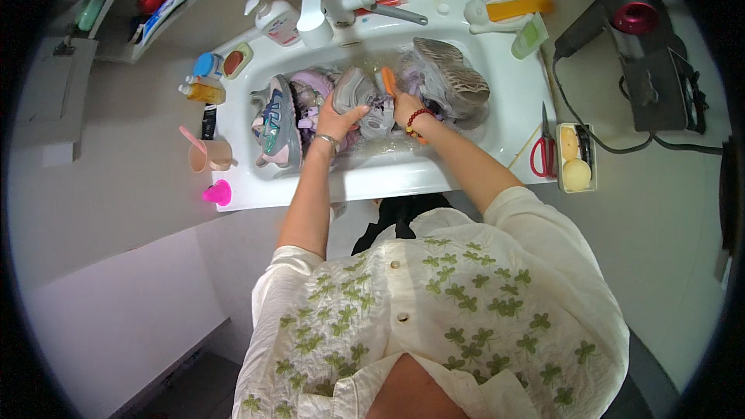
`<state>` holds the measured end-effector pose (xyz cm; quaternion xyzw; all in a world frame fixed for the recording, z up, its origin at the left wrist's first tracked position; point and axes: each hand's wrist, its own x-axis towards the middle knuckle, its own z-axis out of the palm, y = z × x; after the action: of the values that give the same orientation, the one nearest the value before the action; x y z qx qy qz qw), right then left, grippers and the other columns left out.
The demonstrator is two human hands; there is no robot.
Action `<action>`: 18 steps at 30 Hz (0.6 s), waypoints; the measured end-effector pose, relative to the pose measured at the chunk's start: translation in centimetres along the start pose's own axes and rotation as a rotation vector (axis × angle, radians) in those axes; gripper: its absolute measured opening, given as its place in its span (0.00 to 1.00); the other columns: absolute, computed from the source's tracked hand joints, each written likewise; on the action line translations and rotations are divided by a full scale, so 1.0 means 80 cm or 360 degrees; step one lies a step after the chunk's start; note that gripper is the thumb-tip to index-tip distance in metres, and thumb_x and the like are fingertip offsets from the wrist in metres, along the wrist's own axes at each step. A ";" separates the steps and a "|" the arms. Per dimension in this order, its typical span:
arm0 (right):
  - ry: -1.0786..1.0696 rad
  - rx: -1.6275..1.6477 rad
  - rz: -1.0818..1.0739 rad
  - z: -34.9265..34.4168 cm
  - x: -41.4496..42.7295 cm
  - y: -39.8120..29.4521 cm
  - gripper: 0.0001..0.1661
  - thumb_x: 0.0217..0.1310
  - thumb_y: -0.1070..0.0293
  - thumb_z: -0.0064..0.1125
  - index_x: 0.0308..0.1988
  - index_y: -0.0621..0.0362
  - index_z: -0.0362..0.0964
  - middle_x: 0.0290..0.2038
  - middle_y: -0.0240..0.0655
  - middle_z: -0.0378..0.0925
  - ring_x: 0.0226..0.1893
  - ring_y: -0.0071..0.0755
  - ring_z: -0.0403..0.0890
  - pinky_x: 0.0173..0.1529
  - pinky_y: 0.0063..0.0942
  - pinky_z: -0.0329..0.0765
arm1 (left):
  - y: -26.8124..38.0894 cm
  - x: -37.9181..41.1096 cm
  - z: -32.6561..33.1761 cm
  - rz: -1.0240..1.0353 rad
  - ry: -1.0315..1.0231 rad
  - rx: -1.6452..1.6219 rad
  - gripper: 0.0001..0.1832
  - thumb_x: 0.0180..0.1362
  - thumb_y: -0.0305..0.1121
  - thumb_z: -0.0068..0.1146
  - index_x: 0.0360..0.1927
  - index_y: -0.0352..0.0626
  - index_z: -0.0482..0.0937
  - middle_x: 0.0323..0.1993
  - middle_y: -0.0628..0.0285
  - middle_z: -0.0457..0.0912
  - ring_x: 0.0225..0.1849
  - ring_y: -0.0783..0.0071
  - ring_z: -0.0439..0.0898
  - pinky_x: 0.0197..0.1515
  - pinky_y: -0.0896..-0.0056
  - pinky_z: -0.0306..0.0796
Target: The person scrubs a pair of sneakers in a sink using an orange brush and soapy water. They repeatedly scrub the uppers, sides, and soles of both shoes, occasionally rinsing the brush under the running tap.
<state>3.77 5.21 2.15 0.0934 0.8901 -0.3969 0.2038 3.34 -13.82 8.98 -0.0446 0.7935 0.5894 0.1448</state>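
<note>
My left hand (342,121) grips a wet grey shoe (354,91) in the middle of a white sink (401,181). In my right hand (411,109) is an orange-handled brush (388,79), held against the same shoe's right side; its bristles are hidden. To the left, a grey sneaker with blue and green trim (278,122) rests on its side against the basin wall. Between it and my left hand sits a lilac shoe (311,80), partly covered. Right of my hands lies another shoe with its worn sole (451,70) turned up. Shallow water (387,145) shows around the shoes.
A white faucet (314,11) overhangs the basin's back, beside a pump bottle (278,20). Along the left rim stand a beige cup (210,155) and small bottles. At right are red-handled scissors (543,154), a soap tray (576,157) and a wall-hung hair dryer (631,17) with its cord.
</note>
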 end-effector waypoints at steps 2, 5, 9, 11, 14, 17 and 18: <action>-0.0289 -0.0282 0.0125 -0.001 -0.007 -0.015 0.30 0.56 0.71 0.51 0.61 0.53 0.67 0.43 0.58 0.79 0.46 0.58 0.81 0.49 0.44 0.78 | -0.041 0.001 0.012 0.0308 0.0132 0.0043 0.39 0.46 0.37 0.73 0.62 0.39 0.70 0.54 0.57 0.80 0.46 0.67 0.81 0.52 0.68 0.73; -0.0391 -0.0164 0.0201 -0.019 -0.005 0.016 0.22 0.58 0.69 0.50 0.53 0.58 0.73 0.39 0.56 0.80 0.41 0.56 0.83 0.46 0.43 0.78 | 0.001 0.014 0.028 -0.0107 0.0240 0.0569 0.37 0.47 0.42 0.71 0.60 0.37 0.72 0.51 0.49 0.81 0.49 0.62 0.81 0.54 0.67 0.71; -0.0077 0.0166 -0.0190 -0.043 -0.044 0.032 0.26 0.61 0.67 0.49 0.59 0.59 0.67 0.41 0.55 0.79 0.41 0.54 0.82 0.47 0.41 0.76 | 0.050 0.041 0.023 -0.0038 0.0243 0.1147 0.36 0.48 0.55 0.62 0.55 0.41 0.73 0.49 0.43 0.80 0.52 0.47 0.79 0.54 0.55 0.72; 0.0020 0.0222 -0.0146 -0.060 -0.071 0.013 0.28 0.62 0.68 0.48 0.62 0.57 0.63 0.44 0.55 0.78 0.44 0.54 0.81 0.50 0.40 0.75 | 0.070 0.054 0.020 -0.0242 0.0026 0.1403 0.38 0.48 0.56 0.61 0.57 0.39 0.71 0.52 0.44 0.79 0.55 0.49 0.78 0.56 0.55 0.71; 0.0154 0.0289 -0.0164 -0.079 -0.097 -0.005 0.32 0.63 0.69 0.48 0.66 0.55 0.58 0.46 0.56 0.77 0.45 0.56 0.79 0.52 0.41 0.73 | 0.068 0.065 0.033 -0.0316 -0.0097 0.1529 0.42 0.47 0.58 0.62 0.58 0.36 0.70 0.55 0.46 0.77 0.58 0.51 0.76 0.59 0.57 0.69; 0.0405 0.0268 -0.0313 -0.080 -0.119 -0.010 0.32 0.63 0.70 0.48 0.67 0.54 0.57 0.44 0.57 0.77 0.43 0.59 0.79 0.50 0.44 0.74 | 0.058 0.056 0.052 -0.0335 -0.0004 0.1423 0.45 0.45 0.60 0.64 0.59 0.35 0.70 0.56 0.46 0.77 0.59 0.51 0.75 0.60 0.59 0.68; 0.0497 0.0250 -0.0368 -0.080 -0.127 -0.015 0.33 0.63 0.70 0.49 0.67 0.53 0.57 0.43 0.58 0.77 0.43 0.59 0.79 0.49 0.45 0.74 | 0.055 0.048 0.054 -0.0351 0.0054 0.1366 0.47 0.44 0.60 0.65 0.60 0.34 0.69 0.56 0.46 0.76 0.59 0.51 0.75 0.60 0.59 0.68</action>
<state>10.69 9.17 11.24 0.0667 0.8819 -0.4666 0.0086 -0.65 -8.00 10.83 -0.0745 0.9591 0.1867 0.1991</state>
